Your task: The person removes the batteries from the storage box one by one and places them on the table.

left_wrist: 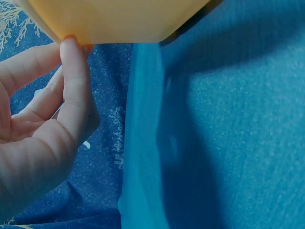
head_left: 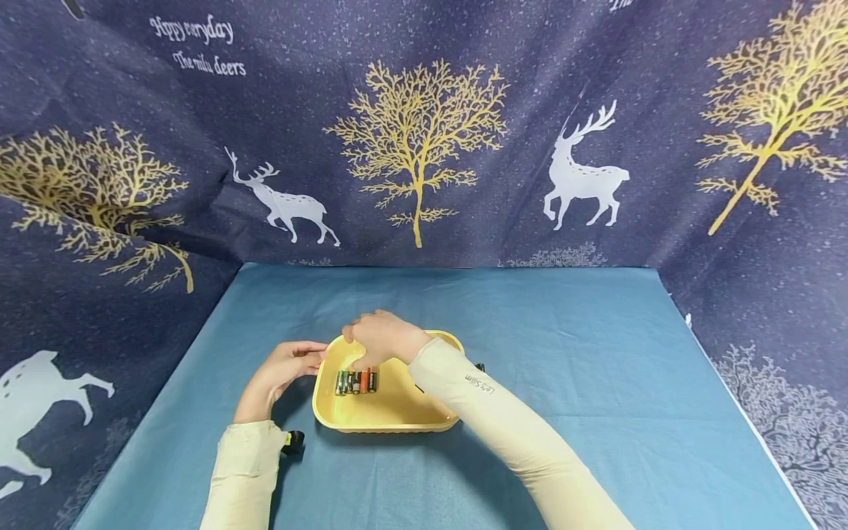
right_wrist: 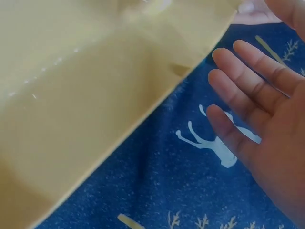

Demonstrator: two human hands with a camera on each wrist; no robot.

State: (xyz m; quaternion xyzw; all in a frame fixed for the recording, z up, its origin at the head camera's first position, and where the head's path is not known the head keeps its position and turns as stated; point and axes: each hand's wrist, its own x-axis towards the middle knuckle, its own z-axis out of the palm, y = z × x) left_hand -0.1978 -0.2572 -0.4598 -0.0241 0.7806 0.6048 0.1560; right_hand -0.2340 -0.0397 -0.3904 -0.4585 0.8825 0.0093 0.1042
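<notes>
A yellow plastic basin (head_left: 397,419) rests on the blue cloth, with several batteries (head_left: 355,382) lined up side by side on its floor at the left. My left hand (head_left: 281,370) is at the basin's left side, and in the left wrist view its thumb and a finger pinch the basin's corner. Over the far left rim is my right hand (head_left: 386,336), holding nothing. The right wrist view has its fingers (right_wrist: 243,98) extended and spread beside the basin wall (right_wrist: 95,129). My right forearm hides the basin's right part.
Blue cloth (head_left: 583,383) covers the table around the basin. A dark curtain (head_left: 464,44) printed with deer and trees hangs behind and along both sides. Beside my left wrist is a small black device (head_left: 294,442). Past the basin's right rim a small dark item (head_left: 480,366) shows.
</notes>
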